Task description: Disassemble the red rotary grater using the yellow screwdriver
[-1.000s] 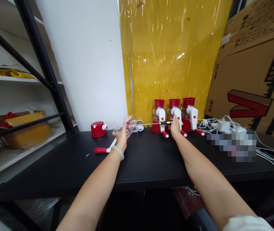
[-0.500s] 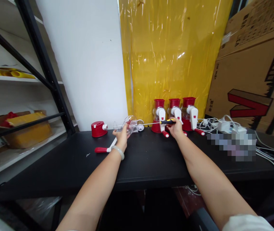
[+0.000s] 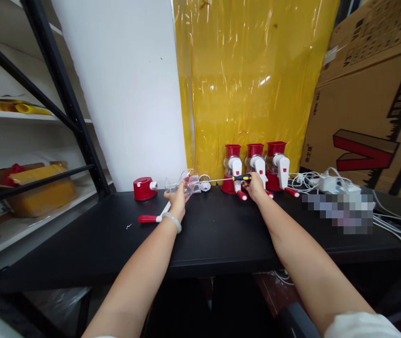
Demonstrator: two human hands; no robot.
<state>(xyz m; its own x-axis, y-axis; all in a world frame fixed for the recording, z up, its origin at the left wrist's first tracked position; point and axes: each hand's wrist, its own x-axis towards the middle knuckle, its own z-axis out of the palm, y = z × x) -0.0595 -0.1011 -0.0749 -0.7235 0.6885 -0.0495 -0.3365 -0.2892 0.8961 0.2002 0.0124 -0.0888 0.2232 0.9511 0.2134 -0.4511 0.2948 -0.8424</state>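
My left hand (image 3: 177, 199) is closed around a clear plastic housing (image 3: 188, 180) that lies on its side. In my right hand (image 3: 256, 187) is the black and yellow handle of a screwdriver (image 3: 242, 178). Its long metal shaft runs left, level, to the housing; where the tip sits cannot be made out. A white round part (image 3: 205, 186) is at the housing's right end. Left of my left hand stands a red base (image 3: 144, 188) with a white knob. A white crank with a red handle (image 3: 148, 218) lies partly behind my left wrist.
Several red and white rotary graters (image 3: 233, 170) stand in a row behind my right hand. White cables and adapters (image 3: 327, 183) lie at the right of the black table (image 3: 207, 239). A big cardboard box (image 3: 366, 108) leans behind them. Black-framed shelves (image 3: 54, 80) stand at left.
The screwdriver and my right hand have shifted very slightly left. My left hand still holds the clear housing in nearly the same place.
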